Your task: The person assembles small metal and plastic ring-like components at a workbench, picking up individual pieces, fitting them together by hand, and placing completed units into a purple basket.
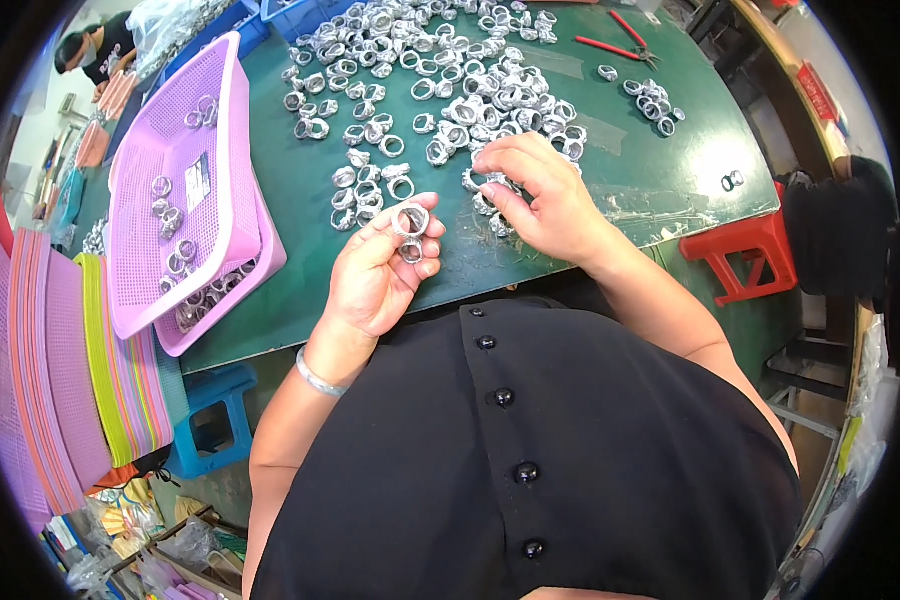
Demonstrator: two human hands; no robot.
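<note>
Two silver-grey metal rings (410,220) rest in my left hand (370,275), held between the thumb and curled fingers, one ring above the other. My right hand (545,200) reaches over the near edge of a large pile of similar rings (505,100). Its thumb and fingertips are apart, with rings from the pile beneath and between them; whether one is touched is hard to make out. A smaller cluster of rings (368,190) lies on the green table just beyond my left hand.
Pink plastic baskets (185,190), nested and holding some rings, sit at the left table edge. Red-handled pliers (620,45) and a small ring group (652,103) lie far right. Stacked baskets (65,370), a blue stool (210,425) and a red stool (740,255) flank the table (300,300). Another person (100,55) is far left.
</note>
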